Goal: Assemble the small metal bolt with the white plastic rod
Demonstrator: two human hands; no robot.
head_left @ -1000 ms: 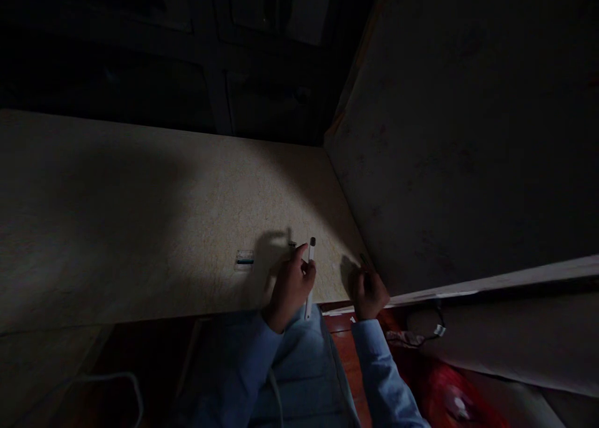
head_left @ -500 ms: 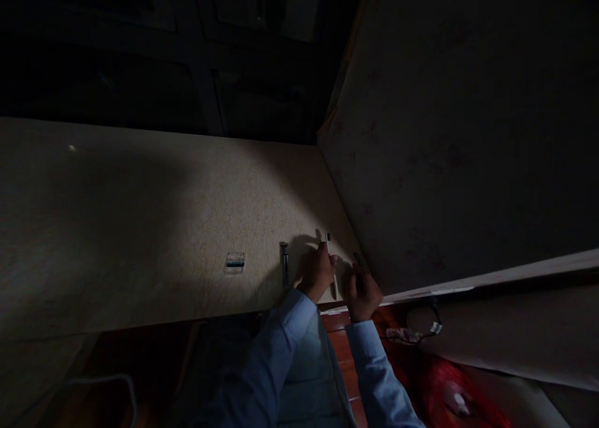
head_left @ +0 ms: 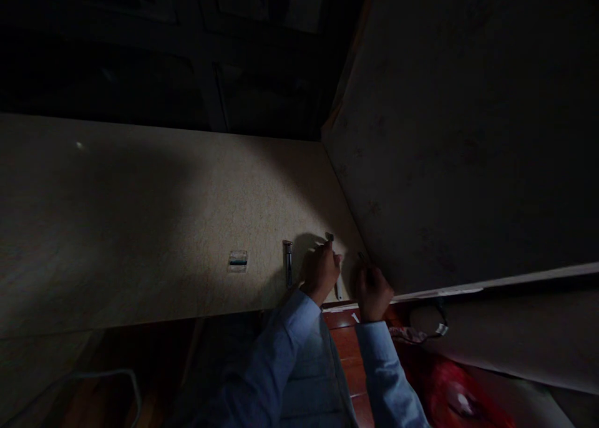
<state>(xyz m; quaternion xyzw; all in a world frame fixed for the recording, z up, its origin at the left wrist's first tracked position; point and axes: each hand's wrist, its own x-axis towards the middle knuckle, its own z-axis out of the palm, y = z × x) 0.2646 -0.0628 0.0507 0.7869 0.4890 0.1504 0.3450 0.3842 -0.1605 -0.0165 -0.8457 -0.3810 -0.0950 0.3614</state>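
In the head view, my left hand (head_left: 322, 269) is closed over a pale toothbrush (head_left: 339, 289) near the counter's front right corner. Its dark bristled head pokes out beyond my fingers and its handle end shows below them. Beside it, my right hand (head_left: 375, 292) has curled fingers around a slim dark object (head_left: 362, 257); only its tip shows, so its kind is unclear. To the left of my hands a razor (head_left: 288, 264) lies on the counter, handle towards me. Farther left sits a small clear case (head_left: 238, 262) with a dark blue-green strip in it.
The pale counter (head_left: 154, 241) meets a wall (head_left: 468, 153) on the right and dark framed panels (head_left: 210, 60) at the back. Below the front edge are a reddish floor (head_left: 344, 344), a red bag (head_left: 449, 384) and a cable (head_left: 442, 319). The light is dim.
The view has shifted slightly. My right hand has moved a little to the right, away from my left. My left hand stays on the toothbrush. A small white strip now shows below the counter edge.
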